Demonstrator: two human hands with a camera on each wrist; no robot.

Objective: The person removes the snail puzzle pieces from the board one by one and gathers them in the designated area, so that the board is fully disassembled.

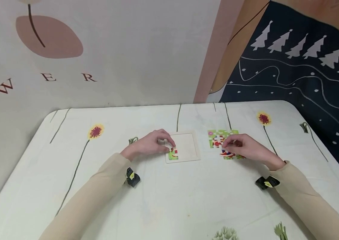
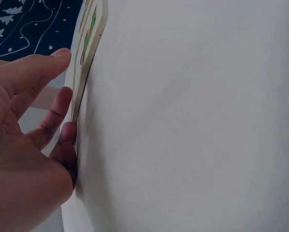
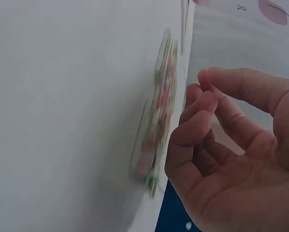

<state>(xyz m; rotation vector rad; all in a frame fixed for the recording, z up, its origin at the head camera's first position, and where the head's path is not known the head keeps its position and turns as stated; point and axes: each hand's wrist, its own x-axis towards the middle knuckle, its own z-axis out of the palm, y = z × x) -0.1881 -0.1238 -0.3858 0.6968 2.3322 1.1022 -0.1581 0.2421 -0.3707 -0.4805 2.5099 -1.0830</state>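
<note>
A flat, pale square puzzle tray (image 1: 187, 146) lies on the table, a green and red puzzle piece (image 1: 173, 154) in its near left corner. At the tray's left side is my left hand (image 1: 152, 142), thumb and fingers apart; lower fingers rest by the tray edge in the left wrist view. To the right lie loose colourful puzzle pieces (image 1: 215, 137), partly overlapping. Over them hovers my right hand (image 1: 239, 146), fingers loosely bent and thumb tip close to the fingertips. The right wrist view shows nothing between them, with the pieces (image 3: 156, 121) beside the fingers.
A white cloth printed with flowers (image 1: 96, 131) covers the table (image 1: 157, 200). Behind it hangs a pale printed curtain (image 1: 145, 53), and at the right a dark blue cloth with white trees (image 1: 295, 66). Each wrist wears a small black camera (image 1: 132, 177).
</note>
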